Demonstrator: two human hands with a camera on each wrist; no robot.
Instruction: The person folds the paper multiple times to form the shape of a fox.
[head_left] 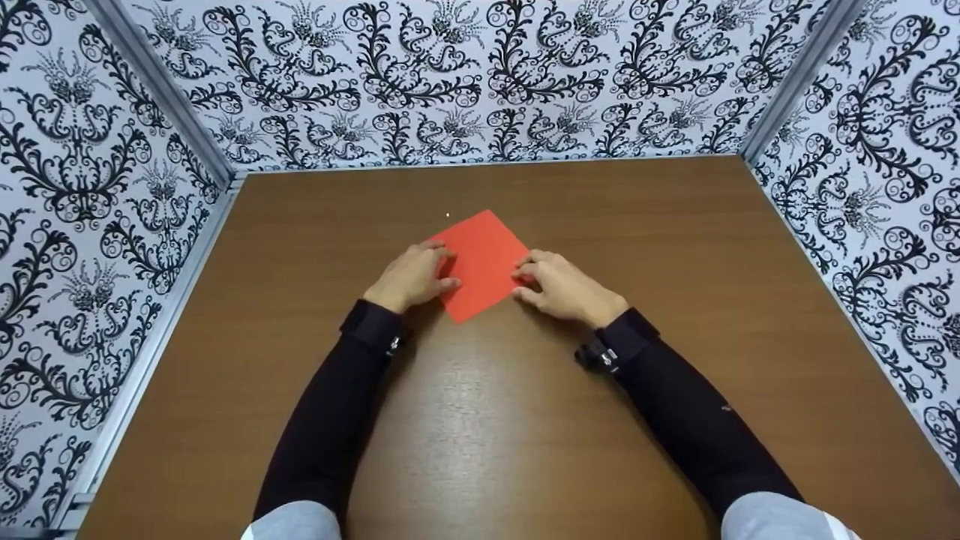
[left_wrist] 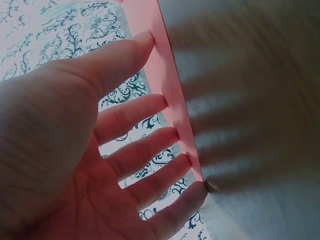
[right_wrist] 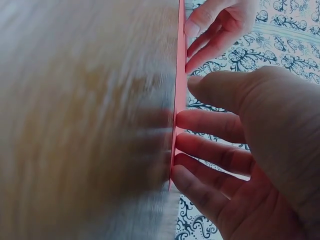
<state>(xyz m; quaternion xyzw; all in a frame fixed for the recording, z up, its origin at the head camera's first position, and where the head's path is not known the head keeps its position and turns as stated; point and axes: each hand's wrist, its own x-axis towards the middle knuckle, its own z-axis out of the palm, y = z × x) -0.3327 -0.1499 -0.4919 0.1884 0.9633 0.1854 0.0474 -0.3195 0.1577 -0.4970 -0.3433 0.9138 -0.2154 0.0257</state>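
From where I stand, a person's two hands lie on either side of a square of red paper [head_left: 486, 259], which rests flat on the brown desk [head_left: 465, 427], one corner pointing away between them and another towards the person. The left hand [head_left: 411, 276] is spread, its fingers fairly straight, thumb and fingertips touching the paper's left part. The right hand [head_left: 562, 286] is loosely spread too, fingers slightly bent and tips resting at the right edge; whether its thumb touches the sheet I can't tell. A tiny white speck [head_left: 448, 215] sits on the desk just beyond the left hand. Black sleeves [head_left: 319, 427] run back from both wrists, and a small dark device [head_left: 598, 356] sits at the right one. Patterned panels [head_left: 450, 82] enclose the desk ahead of the hands and to either side, like an open box holding it all.
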